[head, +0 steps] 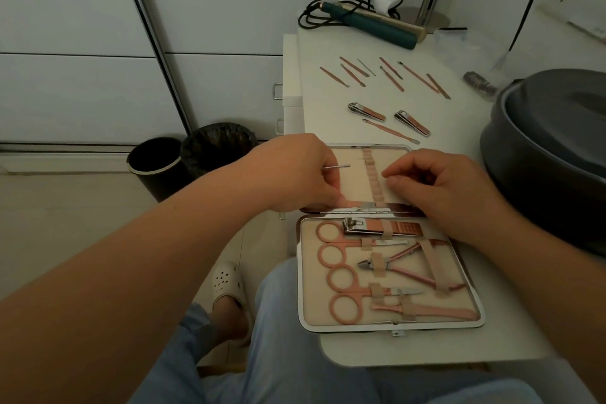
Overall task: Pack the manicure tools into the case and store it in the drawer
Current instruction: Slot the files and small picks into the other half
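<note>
Case lies open on counter, near half filled with scissors, clipper, nippers. Left hand grip pinches a thin metal tool over the far half's elastic loops. Right hand grip narrow, fingertips at the loops. Loose tools lie farther back.

Grey tub crowds case right; left side open.

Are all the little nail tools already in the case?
No, two nail clippers and many thin tools lie loose on the table beyond the open case.
</note>
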Demonstrator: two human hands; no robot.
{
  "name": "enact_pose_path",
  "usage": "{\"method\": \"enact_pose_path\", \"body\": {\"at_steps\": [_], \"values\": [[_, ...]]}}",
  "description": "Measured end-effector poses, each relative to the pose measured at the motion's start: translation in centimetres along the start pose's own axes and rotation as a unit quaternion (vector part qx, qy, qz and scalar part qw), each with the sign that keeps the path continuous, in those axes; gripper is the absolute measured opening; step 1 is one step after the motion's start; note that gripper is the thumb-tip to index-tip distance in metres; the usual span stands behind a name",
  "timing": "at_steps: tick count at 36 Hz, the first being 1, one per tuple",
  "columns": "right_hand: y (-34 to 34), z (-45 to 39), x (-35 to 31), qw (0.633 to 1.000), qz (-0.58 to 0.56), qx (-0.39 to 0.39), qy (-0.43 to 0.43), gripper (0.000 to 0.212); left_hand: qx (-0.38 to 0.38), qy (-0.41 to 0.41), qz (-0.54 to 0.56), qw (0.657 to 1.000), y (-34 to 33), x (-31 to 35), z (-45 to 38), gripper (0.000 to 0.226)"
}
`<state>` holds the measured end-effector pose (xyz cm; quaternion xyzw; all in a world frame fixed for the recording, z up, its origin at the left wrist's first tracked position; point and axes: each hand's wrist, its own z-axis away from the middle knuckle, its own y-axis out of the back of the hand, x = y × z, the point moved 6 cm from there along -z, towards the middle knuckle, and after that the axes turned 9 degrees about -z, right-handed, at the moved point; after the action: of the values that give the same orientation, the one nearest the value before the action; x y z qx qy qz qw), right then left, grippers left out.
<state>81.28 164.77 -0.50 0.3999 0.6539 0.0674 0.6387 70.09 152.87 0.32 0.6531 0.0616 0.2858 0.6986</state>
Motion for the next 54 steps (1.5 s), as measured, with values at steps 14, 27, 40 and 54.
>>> {"method": "enact_pose_path", "body": {"at_steps": [14, 27, 40, 54], "values": [[0.0, 0.1, -0.1, 1.0, -0.016, -0.009, -0.001, 0.019, -0.027, -0.004, 0.051, 0.998, 0.1, -0.7, 0.1, 0.007], [0.0, 0.0, 0.0, 1.0, -0.016, -0.008, 0.004, 0.018, -0.015, -0.053, -0.019, 0.998, 0.2, 0.5, -0.3, 0.01], [0.1, 0.1, 0.1, 0.999, -0.032, 0.01, -0.004, 0.02, -0.012, -0.034, 0.058, 0.998, 0.4, 0.8, -0.3, 0.013], [-0.1, 0.3, -5.6, 0.992, 0.001, -0.026, 0.126, 0.012, 0.103, -0.017, -0.02, 0.994, 0.1, 3.0, 0.3, 0.024]]}}
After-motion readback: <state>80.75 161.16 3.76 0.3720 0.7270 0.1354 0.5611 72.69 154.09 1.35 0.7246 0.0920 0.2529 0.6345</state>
